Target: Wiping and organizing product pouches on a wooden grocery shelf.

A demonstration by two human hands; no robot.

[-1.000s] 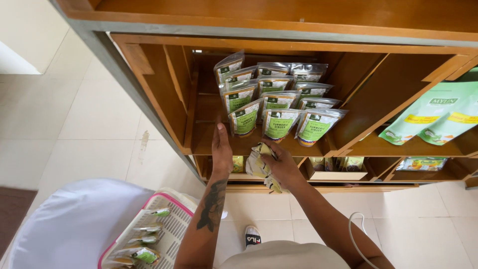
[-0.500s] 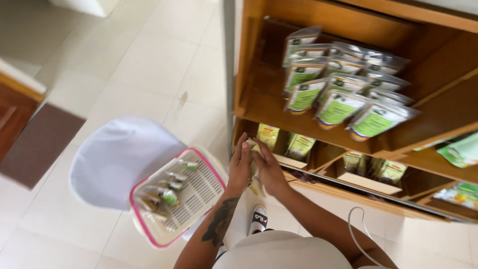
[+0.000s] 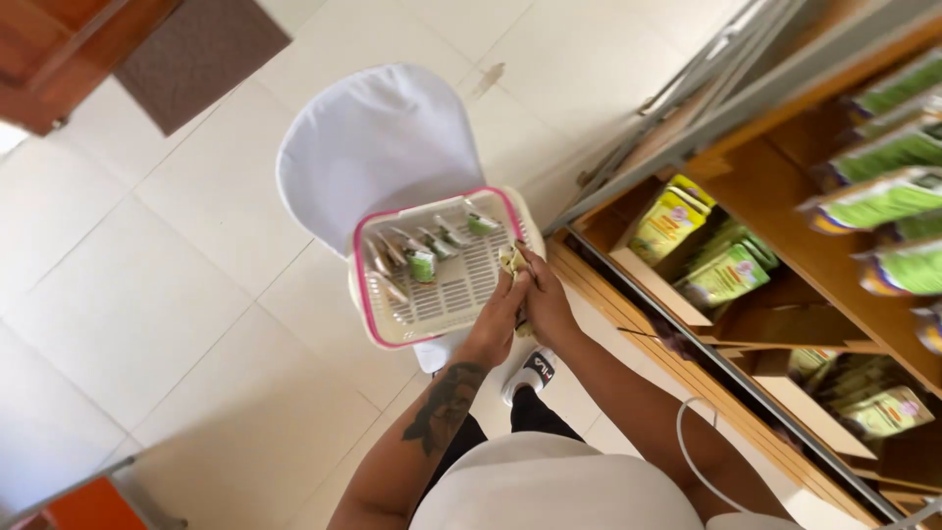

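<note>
Both hands, left hand [image 3: 502, 312] and right hand [image 3: 546, 306], are closed together on a small pouch [image 3: 511, 261] at the basket's [image 3: 365, 294] 3 o'clock rim. Risk: the basket sits on a rounded white-covered chair [image 3: 378, 137], so a push at the rim may tip it. The pouch may also slip to the floor [image 3: 147, 294].

- A small pale-yellow and green pouch [image 3: 511, 261], crumpled between the left hand [image 3: 502, 312] and the right hand [image 3: 546, 306], sits just over the basket's right edge.
- A white slatted basket [image 3: 461, 294] with a pink rim rests on a white-covered chair, holding several small green-and-white packets [image 3: 422, 263] scattered flat along its far side.
</note>
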